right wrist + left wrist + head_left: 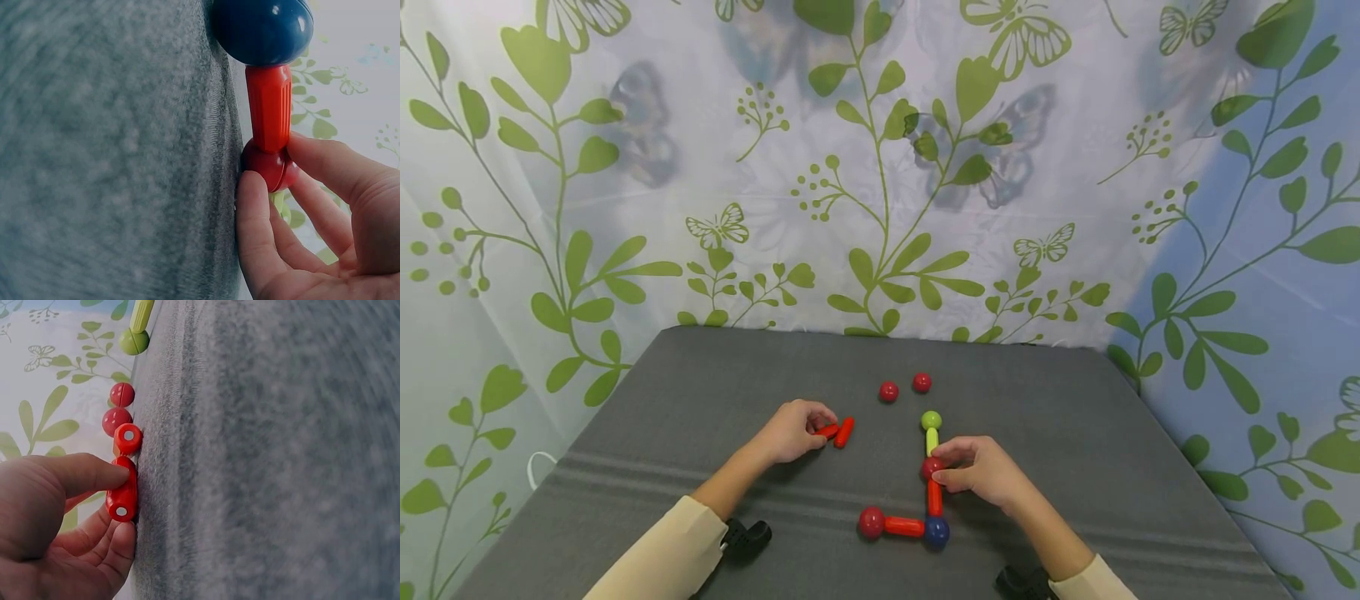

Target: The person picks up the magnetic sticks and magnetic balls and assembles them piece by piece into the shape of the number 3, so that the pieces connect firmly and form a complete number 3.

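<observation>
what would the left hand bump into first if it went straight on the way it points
The left hand, pinching one red rod, would likely meet the second red rod first, lying just beyond its fingertips; the exact gap between the two is hard to judge.

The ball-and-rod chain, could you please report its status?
Left grip pinches loose red rod. Right grip holds red ball in chain. Chain bends at blue ball. Second loose rod beside left grip, possibly in the way.

Decent gap between left hand and right hand, but loose red rod's right beside left, red balls beyond.
</observation>
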### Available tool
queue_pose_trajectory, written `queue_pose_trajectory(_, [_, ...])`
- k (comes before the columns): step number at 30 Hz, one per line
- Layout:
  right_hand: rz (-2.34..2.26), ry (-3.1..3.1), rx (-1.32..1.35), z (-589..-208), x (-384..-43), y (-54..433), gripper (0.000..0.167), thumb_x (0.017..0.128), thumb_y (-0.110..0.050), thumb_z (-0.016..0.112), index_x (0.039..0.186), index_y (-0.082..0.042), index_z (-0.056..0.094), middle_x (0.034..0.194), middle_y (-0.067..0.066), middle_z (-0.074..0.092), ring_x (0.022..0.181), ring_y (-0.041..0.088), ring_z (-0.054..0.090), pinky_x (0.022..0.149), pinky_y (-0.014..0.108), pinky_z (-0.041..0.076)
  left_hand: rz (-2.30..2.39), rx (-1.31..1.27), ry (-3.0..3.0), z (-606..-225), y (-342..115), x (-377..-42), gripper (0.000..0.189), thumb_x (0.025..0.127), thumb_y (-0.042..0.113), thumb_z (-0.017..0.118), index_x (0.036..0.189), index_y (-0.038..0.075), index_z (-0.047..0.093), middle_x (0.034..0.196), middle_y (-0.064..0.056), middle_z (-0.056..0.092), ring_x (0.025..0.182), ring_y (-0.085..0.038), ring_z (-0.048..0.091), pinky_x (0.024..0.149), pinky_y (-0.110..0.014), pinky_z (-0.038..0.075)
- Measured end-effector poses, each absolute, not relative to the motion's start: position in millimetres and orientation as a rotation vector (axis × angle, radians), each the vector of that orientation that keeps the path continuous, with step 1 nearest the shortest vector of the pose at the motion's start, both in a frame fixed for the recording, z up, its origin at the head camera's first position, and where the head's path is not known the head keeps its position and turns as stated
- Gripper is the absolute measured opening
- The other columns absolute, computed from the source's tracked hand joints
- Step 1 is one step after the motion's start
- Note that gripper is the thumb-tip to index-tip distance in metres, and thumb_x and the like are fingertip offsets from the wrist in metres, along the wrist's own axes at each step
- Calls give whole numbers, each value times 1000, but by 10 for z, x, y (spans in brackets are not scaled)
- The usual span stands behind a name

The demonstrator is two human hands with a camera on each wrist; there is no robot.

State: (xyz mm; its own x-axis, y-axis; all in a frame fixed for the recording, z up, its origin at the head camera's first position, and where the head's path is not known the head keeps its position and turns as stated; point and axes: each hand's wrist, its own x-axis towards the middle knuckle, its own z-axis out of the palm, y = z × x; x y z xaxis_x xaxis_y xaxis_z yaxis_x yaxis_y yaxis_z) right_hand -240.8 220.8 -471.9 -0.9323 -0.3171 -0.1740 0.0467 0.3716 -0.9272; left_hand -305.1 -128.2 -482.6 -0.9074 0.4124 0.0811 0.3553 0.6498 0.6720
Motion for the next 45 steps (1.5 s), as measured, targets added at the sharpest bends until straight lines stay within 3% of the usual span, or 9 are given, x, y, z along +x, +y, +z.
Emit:
queue_pose_trajectory(13, [-1558, 2330, -230, -4738, -2426, 2217, 40, 85, -9, 82, 122, 2, 70, 116, 16, 72, 88, 20, 72, 77, 39, 63, 1286, 631, 2674, -4749, -1280, -3030, 29, 86, 1, 75, 112, 13, 75, 94, -3, 69, 80, -15, 61, 65, -29, 53])
queue_pose_trajectory(25, [-1556, 2334, -240, -4701, -2429, 2214, 40, 85, -10, 83, 122, 2, 70, 116, 18, 71, 87, 20, 72, 77, 38, 63, 1542, 537, 2427, -4627, -1057, -3106, 26, 91, 10, 76, 116, 15, 76, 108, -5, 73, 94, -19, 63, 81, -33, 55])
queue_pose_trajectory(37, [-1564, 2327, -229, -4726, -2426, 2211, 39, 85, -8, 82, 121, 2, 70, 113, 16, 72, 89, 20, 72, 78, 39, 63, 1480, 656, 2397, -4669, -703, -3307, 25, 90, 11, 77, 114, 19, 77, 108, 0, 73, 97, -16, 64, 85, -31, 55])
queue_pose_trajectory(45, [-1553, 2336, -229, -4718, -2431, 2204, 39, 85, -9, 82, 121, 2, 71, 112, 16, 73, 89, 20, 72, 77, 39, 63, 1377, 743, 2431, -4621, -453, -3388, 26, 88, 4, 77, 111, 16, 78, 103, -1, 74, 90, -15, 63, 79, -30, 54])
